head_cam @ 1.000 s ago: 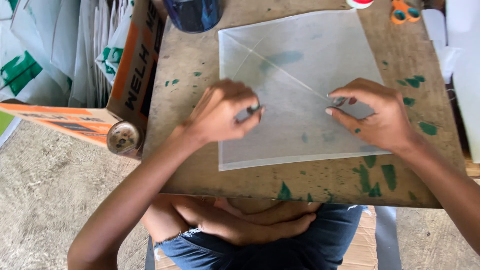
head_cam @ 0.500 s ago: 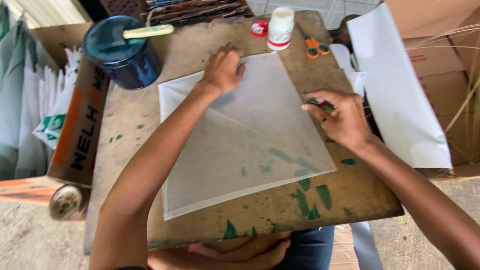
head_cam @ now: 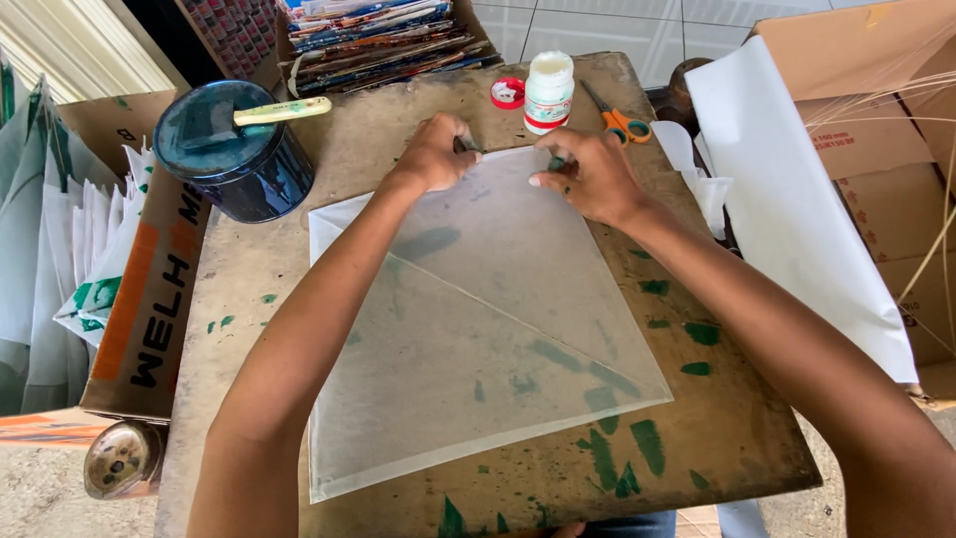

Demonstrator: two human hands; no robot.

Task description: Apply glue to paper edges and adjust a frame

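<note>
A large translucent sheet of thin paper (head_cam: pixel 478 329) lies flat on a wooden board (head_cam: pixel 398 130) stained with green paint. A thin stick runs diagonally under or on the sheet. My left hand (head_cam: pixel 436 152) pinches the sheet's far edge, fingers curled on it. Right beside it, my right hand (head_cam: pixel 590 174) presses and grips the same far edge near the sheet's top corner. Both forearms reach across the sheet.
A dark blue tin (head_cam: pixel 234 149) with a pale-handled tool on top stands far left. A white glue bottle (head_cam: pixel 548 92), its red cap (head_cam: pixel 507 93) and orange scissors (head_cam: pixel 619 122) lie behind the hands. A white paper roll (head_cam: pixel 787 199) and cardboard boxes (head_cam: pixel 876 90) stand right.
Both hands have moved from the sheet's middle to its far edge and now sit close together there. The view has tilted up, showing more of the board's back.
</note>
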